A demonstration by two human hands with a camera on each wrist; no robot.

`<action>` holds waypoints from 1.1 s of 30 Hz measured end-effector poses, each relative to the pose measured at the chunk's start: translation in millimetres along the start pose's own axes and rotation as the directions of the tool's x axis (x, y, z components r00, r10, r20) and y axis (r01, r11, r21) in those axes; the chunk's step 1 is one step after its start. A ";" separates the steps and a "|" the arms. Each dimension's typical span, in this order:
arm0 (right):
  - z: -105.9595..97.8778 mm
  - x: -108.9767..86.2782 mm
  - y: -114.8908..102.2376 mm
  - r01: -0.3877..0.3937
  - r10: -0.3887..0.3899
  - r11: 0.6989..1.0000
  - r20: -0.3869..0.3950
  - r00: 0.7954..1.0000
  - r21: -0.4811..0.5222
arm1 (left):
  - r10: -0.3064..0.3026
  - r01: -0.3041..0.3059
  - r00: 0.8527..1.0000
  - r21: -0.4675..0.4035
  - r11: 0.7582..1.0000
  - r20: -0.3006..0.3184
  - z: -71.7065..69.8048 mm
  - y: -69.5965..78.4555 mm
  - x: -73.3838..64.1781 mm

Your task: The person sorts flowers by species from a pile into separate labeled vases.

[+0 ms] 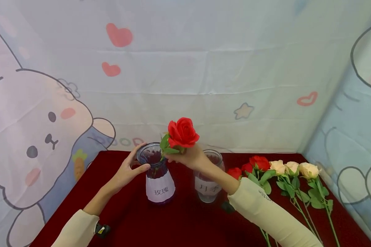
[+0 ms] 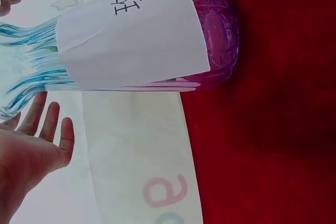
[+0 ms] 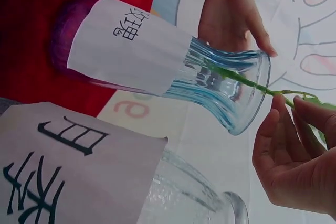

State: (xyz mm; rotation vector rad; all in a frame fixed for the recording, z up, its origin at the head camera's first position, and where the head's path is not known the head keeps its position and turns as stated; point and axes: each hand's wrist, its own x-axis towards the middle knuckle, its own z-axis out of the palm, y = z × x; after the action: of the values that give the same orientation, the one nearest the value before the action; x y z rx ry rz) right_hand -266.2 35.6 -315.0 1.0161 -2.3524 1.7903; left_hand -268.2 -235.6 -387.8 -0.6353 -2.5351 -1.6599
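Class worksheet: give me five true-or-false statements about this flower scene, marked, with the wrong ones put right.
1. The right hand holds a ruffled, bright red rose by its green stem. True.
2. The left hand holds a second rose. False: it is at the rim of the flared blue-and-purple glass vase.
3. The held rose's stem passes into the mouth of that vase. True.
4. The rounded clear glass jar wears a green label. False: its paper label is white.
5. In the head view, three cream-coloured roses lie right of the loose red roses. True.
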 end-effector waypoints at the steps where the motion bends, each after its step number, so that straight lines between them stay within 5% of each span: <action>1: -0.2 -0.7 0.2 0.002 -0.002 1.000 0.010 1.000 -0.001 | -0.002 0.002 1.000 0.006 1.000 0.000 -0.2 0.2 -0.9; 16: -21.6 -27.7 -0.6 -0.062 0.062 0.998 0.052 0.997 -0.004 | -0.005 0.005 1.000 0.023 1.000 -0.006 1.3 0.6 -3.8; 33: -96.7 -80.3 8.6 -0.197 0.192 0.978 -0.075 0.979 -0.063 | -0.011 0.011 1.000 0.015 1.000 -0.003 5.8 0.2 -5.0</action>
State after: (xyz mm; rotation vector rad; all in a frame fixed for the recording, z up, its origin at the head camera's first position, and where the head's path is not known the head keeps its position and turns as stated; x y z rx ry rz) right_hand -242.0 159.2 -320.0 0.7267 -2.5303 1.7548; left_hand -262.5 -231.9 -391.3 -0.6185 -2.5509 -1.6420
